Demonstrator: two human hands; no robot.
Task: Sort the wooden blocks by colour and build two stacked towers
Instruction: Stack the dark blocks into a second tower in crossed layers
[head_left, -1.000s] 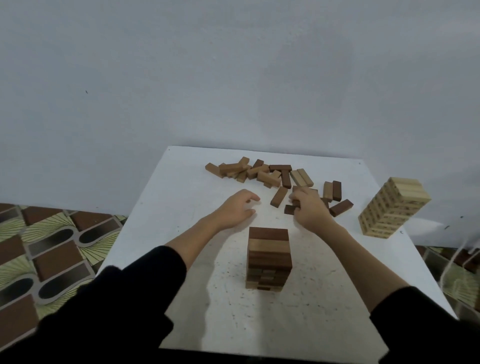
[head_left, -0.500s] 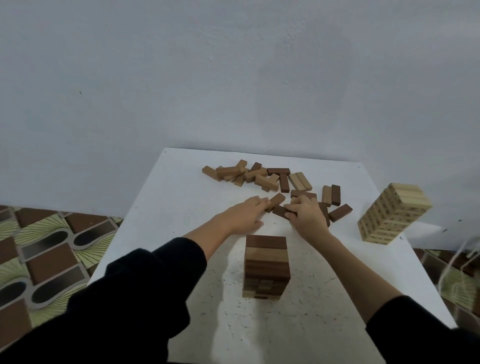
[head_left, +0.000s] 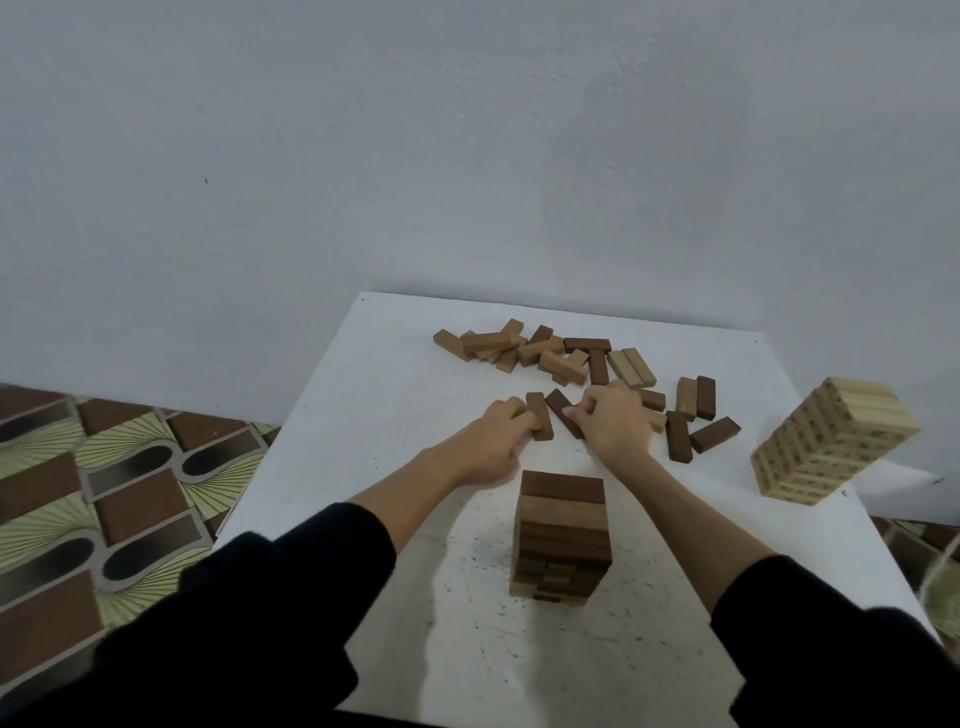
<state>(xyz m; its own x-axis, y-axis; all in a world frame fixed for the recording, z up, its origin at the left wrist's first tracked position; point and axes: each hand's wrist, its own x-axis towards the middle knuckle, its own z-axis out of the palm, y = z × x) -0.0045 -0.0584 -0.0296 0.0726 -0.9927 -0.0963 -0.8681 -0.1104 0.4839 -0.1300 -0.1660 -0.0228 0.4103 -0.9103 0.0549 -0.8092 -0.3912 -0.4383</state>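
From the head view, the main risk is to the dark tower (head_left: 562, 538), which stands on the white table (head_left: 363, 415) between the two forearms and nearer to the person than both hands. Drawing either hand back with a block could brush a wrist or sleeve against its top layers and knock them askew. Its lower layers already look uneven, with light and dark ends showing, so a small bump might be enough to shift it.

Just beyond the tower, the left hand (head_left: 493, 439) has its fingers curled against a dark block (head_left: 539, 417), apparently pinching its near side. The right hand (head_left: 610, 423) is curled over a second dark block (head_left: 565, 413) lying slanted beside the first; whether it truly grips the block or only pushes it I cannot tell, since the fingertips are hidden under the knuckles. If both blocks are lifted together they could knock each other, as they lie almost touching.

Farther beyond the tower lies the loose pile (head_left: 540, 351) of mixed mid-brown and dark blocks, some overlapping, so dragging one out may scatter its neighbours. A few more dark blocks lie beyond the tower to its right. The pale tower (head_left: 831, 441) stands well to the right of the dark tower, near the table's edge; it appears tilted, though the wide lens may cause that
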